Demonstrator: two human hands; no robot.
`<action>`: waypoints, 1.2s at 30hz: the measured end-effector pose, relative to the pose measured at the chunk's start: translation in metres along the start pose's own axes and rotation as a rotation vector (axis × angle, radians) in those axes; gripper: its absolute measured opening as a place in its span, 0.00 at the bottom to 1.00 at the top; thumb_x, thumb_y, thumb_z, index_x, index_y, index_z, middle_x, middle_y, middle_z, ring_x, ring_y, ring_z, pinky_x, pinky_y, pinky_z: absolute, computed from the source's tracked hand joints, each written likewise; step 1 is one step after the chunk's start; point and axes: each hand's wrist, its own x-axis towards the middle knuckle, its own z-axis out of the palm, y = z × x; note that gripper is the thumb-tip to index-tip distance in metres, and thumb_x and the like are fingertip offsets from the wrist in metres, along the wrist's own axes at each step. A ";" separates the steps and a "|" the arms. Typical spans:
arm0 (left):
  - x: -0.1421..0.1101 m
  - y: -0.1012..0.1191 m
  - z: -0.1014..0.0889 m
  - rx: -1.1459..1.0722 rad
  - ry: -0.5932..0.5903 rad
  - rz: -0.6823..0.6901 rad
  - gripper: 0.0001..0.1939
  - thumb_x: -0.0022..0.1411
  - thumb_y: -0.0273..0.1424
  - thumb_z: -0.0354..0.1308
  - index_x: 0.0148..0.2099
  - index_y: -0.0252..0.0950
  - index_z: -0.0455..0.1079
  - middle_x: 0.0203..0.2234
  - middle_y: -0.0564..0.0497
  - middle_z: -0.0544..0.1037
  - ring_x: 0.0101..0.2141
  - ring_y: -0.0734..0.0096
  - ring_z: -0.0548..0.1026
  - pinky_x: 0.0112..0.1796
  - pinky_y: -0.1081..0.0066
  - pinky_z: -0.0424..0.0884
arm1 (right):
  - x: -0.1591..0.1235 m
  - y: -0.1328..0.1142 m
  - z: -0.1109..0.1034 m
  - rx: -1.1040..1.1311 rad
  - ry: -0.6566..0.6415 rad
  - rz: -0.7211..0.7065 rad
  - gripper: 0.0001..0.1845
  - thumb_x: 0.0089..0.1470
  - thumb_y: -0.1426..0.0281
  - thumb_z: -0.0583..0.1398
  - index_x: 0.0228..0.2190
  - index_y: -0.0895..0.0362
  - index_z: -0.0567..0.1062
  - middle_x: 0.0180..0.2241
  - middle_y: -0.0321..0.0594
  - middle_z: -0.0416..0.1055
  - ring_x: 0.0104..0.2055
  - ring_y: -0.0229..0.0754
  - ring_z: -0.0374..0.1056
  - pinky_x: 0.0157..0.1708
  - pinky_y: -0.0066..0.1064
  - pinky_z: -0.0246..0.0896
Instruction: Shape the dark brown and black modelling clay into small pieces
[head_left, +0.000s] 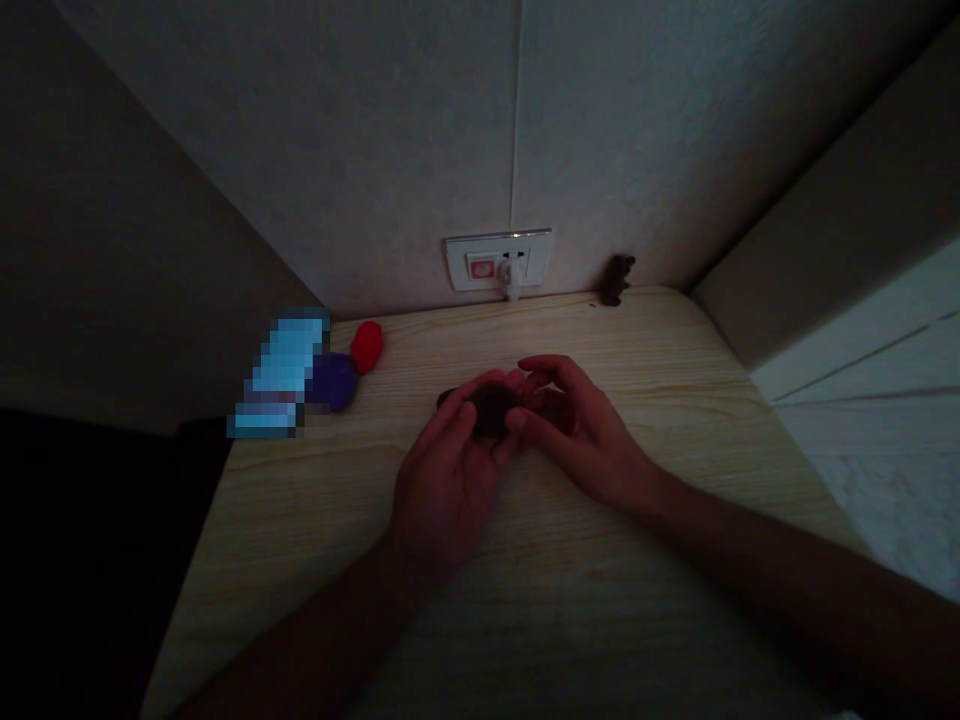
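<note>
Both hands meet over the middle of a light wooden table [570,600] in dim light. A dark brown lump [491,405], like modelling clay, sits between them. My left hand [446,480] cups it from below and the left, fingers curled round it. My right hand [577,425] is curled beside it, thumb pressed against the lump's right side and fingers arched over it.
A red lump [367,346] and a purple lump [333,381] lie at the table's far left beside a blurred light-blue object [281,375]. A small dark brown figure [616,279] stands at the back wall. A white wall socket [499,260] has a plug in it.
</note>
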 end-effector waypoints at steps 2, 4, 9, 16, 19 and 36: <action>-0.001 -0.002 0.000 -0.020 -0.011 -0.003 0.12 0.71 0.26 0.53 0.50 0.34 0.77 0.51 0.41 0.81 0.55 0.58 0.77 0.57 0.60 0.70 | -0.001 0.001 0.003 0.026 -0.010 0.019 0.28 0.54 0.59 0.70 0.51 0.51 0.66 0.46 0.42 0.73 0.42 0.43 0.73 0.39 0.36 0.74; -0.002 -0.004 0.001 -0.031 -0.031 -0.028 0.13 0.71 0.26 0.53 0.51 0.34 0.77 0.51 0.41 0.81 0.55 0.58 0.77 0.58 0.60 0.70 | -0.001 0.002 0.005 0.034 -0.019 0.025 0.27 0.55 0.59 0.69 0.51 0.51 0.66 0.44 0.41 0.73 0.41 0.43 0.74 0.38 0.36 0.74; -0.003 -0.005 0.003 -0.041 -0.102 -0.041 0.15 0.72 0.25 0.50 0.50 0.35 0.78 0.51 0.42 0.82 0.58 0.55 0.76 0.59 0.57 0.70 | -0.002 0.004 0.006 -0.013 0.004 0.007 0.24 0.57 0.60 0.68 0.50 0.51 0.67 0.42 0.41 0.75 0.42 0.44 0.74 0.39 0.37 0.74; -0.004 -0.003 0.001 -0.058 -0.119 -0.050 0.17 0.72 0.25 0.49 0.52 0.34 0.79 0.52 0.40 0.82 0.61 0.53 0.73 0.62 0.53 0.68 | -0.003 0.004 0.005 -0.033 -0.022 -0.047 0.18 0.61 0.62 0.65 0.49 0.52 0.68 0.42 0.40 0.74 0.41 0.43 0.73 0.39 0.35 0.73; -0.005 -0.002 0.002 -0.064 -0.107 -0.060 0.17 0.72 0.27 0.50 0.52 0.33 0.79 0.54 0.39 0.81 0.63 0.52 0.71 0.64 0.52 0.66 | -0.003 0.003 0.005 -0.084 -0.047 -0.083 0.15 0.64 0.63 0.63 0.49 0.53 0.68 0.43 0.40 0.74 0.43 0.43 0.73 0.42 0.35 0.73; -0.009 0.002 0.008 -0.072 -0.113 -0.104 0.20 0.69 0.25 0.49 0.57 0.32 0.75 0.55 0.40 0.80 0.66 0.51 0.66 0.67 0.50 0.60 | -0.003 0.002 0.005 -0.123 -0.031 -0.122 0.17 0.64 0.61 0.62 0.51 0.52 0.68 0.42 0.39 0.74 0.42 0.42 0.73 0.42 0.34 0.71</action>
